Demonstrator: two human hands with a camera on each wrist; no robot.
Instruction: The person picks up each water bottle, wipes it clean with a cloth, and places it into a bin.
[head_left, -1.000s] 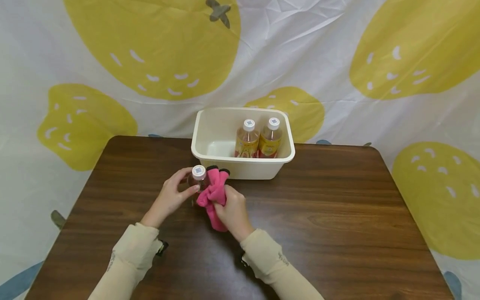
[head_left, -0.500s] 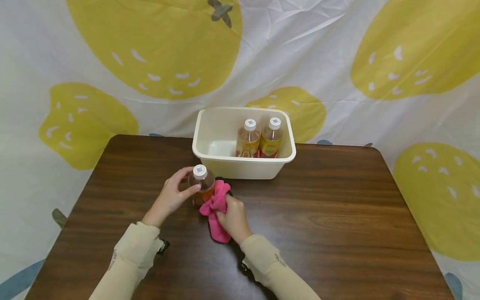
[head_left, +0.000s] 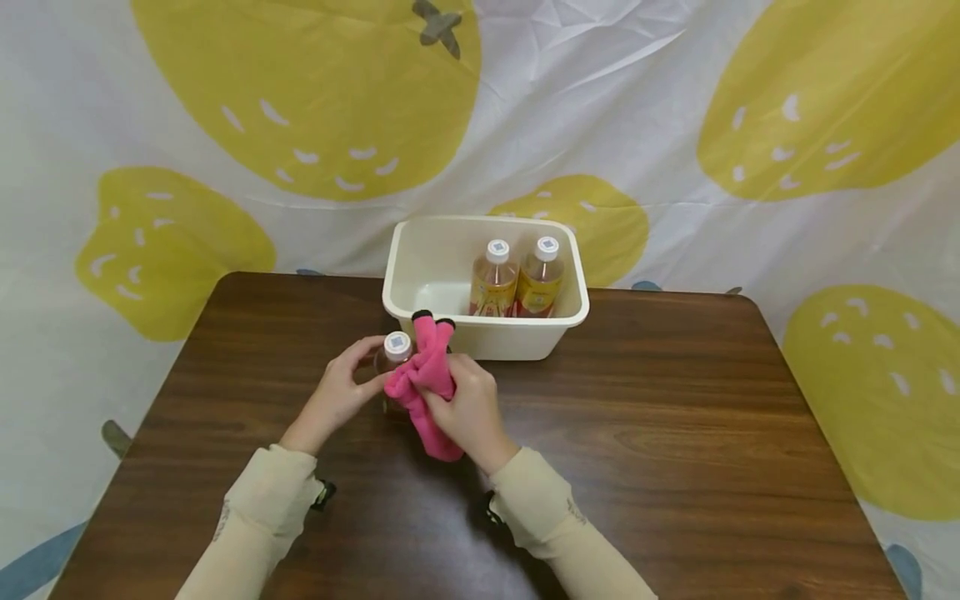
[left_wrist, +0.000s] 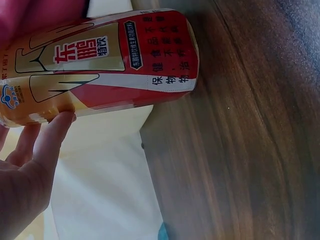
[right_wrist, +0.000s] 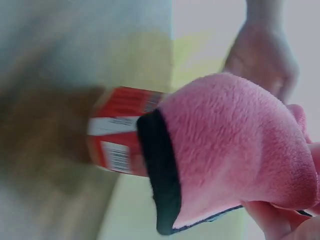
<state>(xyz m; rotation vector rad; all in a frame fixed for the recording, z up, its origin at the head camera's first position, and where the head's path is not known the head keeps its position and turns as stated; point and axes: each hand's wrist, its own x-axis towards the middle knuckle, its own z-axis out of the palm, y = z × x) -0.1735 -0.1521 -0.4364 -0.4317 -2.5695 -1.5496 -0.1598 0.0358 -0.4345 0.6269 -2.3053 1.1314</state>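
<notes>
A drink bottle [left_wrist: 110, 65] with a red and gold label and a white cap stands upright on the table in front of the tub. My left hand [head_left: 337, 400] holds it around its upper part, thumb on the near side. In my right hand [head_left: 472, 412] is a bunched pink cloth [head_left: 430, 383] with black edging, pressed against the bottle's right side. The cloth hides much of the bottle in the head view. In the right wrist view, the label's lower part with a barcode shows beyond the cloth [right_wrist: 235, 145].
A cream plastic tub [head_left: 502, 340] stands at the table's back edge, just behind the bottle. Two similar bottles, one left [head_left: 494, 283] and one right [head_left: 540, 283], stand in its right half. Behind the brown wooden table [head_left: 675, 433] hangs a lemon-print curtain [head_left: 315, 83].
The right hand slid the cloth down the bottle toward me, then back up and away. The left hand keeps its hold, and the bottle stays in place.
</notes>
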